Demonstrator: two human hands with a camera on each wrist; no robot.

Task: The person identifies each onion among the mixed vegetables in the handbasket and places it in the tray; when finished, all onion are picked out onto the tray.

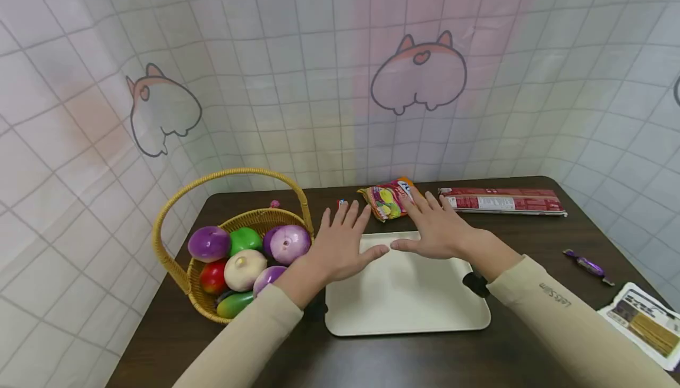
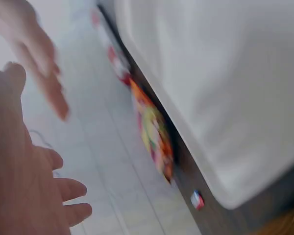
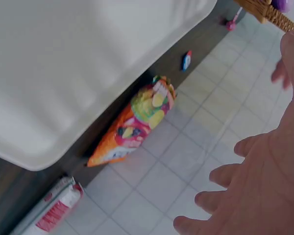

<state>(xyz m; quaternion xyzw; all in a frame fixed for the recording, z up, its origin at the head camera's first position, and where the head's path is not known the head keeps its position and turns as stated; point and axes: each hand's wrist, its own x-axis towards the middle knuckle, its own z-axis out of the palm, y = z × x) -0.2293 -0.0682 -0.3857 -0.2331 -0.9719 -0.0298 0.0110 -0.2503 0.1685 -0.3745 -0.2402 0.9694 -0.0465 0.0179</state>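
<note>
Hovering flat and empty, both hands spread wide above the tray.

A: Illumination status?
B: Bright, even, diffuse; source not visible. Shadows faint.
A: Distortion?
B: Head view bows strongly toward its edges.
A: Sharpness?
B: Head view sharp. Left wrist view heavily motion-blurred; right wrist view mildly soft.

We see a dark brown worktop carrying a white tray at centre, a wicker basket at left, an orange snack bag and long red packet behind, a purple candy and printed packet at right.
</note>
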